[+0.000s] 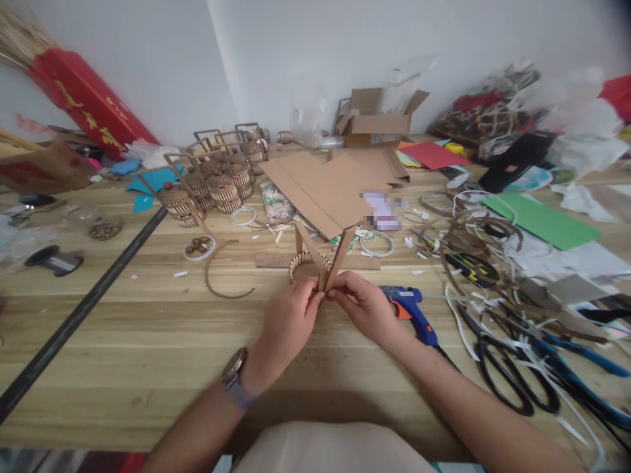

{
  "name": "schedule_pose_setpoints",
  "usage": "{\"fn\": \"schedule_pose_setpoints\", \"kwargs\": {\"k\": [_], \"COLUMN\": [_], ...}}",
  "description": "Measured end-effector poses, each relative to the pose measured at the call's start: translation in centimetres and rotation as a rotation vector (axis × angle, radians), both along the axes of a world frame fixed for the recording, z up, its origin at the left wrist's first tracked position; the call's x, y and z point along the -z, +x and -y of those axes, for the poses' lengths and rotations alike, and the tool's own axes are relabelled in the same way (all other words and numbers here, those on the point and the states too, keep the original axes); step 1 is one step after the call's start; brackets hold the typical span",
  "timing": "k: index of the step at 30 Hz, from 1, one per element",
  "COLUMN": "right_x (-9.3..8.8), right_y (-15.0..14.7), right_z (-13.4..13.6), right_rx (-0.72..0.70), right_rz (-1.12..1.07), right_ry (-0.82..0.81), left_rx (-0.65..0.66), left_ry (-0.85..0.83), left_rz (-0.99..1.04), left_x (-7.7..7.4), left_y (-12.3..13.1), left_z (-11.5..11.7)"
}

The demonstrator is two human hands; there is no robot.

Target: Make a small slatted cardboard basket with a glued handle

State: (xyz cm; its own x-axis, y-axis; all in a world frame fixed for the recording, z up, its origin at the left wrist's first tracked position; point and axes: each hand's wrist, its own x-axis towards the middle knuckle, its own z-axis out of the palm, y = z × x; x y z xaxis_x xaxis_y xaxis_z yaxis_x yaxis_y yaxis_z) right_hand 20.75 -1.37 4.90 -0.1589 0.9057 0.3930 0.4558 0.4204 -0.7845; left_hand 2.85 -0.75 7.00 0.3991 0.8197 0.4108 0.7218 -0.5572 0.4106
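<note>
Both my hands meet in front of me at the middle of the table. My left hand (290, 322) pinches the lower end of a brown cardboard strip (312, 251) that slants up to the left. With its fingertips, my right hand (363, 305) pinches a second cardboard strip (341, 253), which slants up to the right. The two pieces form a V; whether they are joined is hidden by my fingers. Just behind my left fingers sits a small round basket (308, 257) with a striped rim. Right of my right hand lies a blue glue gun (417, 312) with an orange trigger.
Several small lidded baskets with handles (224, 187) stand at the back left. Flat cardboard (320, 184) lies behind my hands. Black-handled scissors (513, 374), pliers (586, 355) and loose strips crowd the right. A long dark bar (83, 315) crosses the left side.
</note>
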Motion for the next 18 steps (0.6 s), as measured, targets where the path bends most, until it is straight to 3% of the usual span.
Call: {"fn": "schedule_pose_setpoints", "kwargs": {"k": [18], "right_x": [0.1], "right_y": [-0.8], "right_z": [0.4], "right_rx": [0.047], "right_rz": [-0.075], "right_ry": [-0.061], "left_rx": [-0.022], "left_ry": [-0.034], "left_rz": [-0.199], "left_x": [-1.2], "left_y": [-0.2], "left_z": [0.1]}}
